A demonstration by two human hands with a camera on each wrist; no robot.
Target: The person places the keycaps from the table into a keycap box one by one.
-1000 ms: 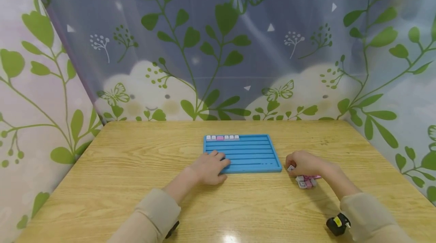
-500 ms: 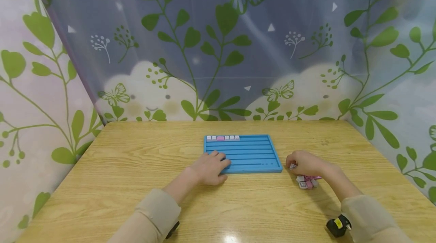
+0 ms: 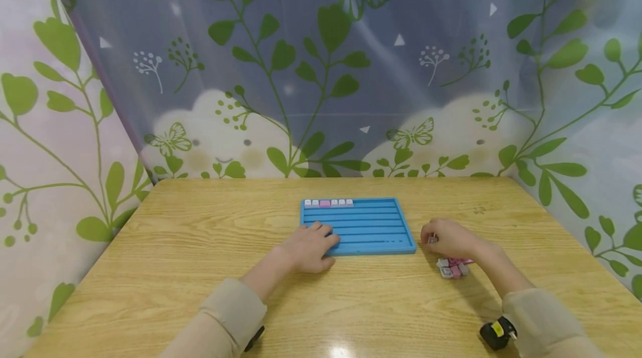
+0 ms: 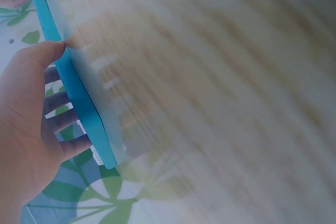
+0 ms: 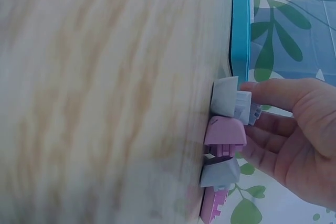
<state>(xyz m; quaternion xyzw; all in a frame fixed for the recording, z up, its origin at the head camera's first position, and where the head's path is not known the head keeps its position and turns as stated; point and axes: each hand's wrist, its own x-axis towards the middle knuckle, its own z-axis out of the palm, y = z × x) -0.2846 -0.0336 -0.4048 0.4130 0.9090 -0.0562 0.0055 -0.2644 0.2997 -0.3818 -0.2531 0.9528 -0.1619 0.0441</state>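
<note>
My left hand (image 3: 308, 247) rests on the left front part of a shallow blue tray (image 3: 371, 249) with ridged rows. In the left wrist view its thumb touches the tray's front side (image 4: 79, 90), while the fingers stretch over the top. Several white keycaps and a pink keycap (image 3: 325, 203) line the left of the tray's back row. Right of the tray, my right hand (image 3: 451, 238) pinches a small pale keycap (image 3: 432, 240) between thumb and fingers. Just in front of that hand lies a pile of pink and white keycaps (image 3: 455, 272), partly hidden behind it.
Everything sits on a wooden table (image 3: 200, 224), which meets a patterned cloth backdrop (image 3: 281, 140) at the back and sides. A black device (image 3: 497, 333) with a yellow label hangs by the right sleeve.
My right hand has lifted slightly toward the back, and the keycap in its fingers has shifted up and tilted, away from the pile. The left hand and the tray have stayed put.
</note>
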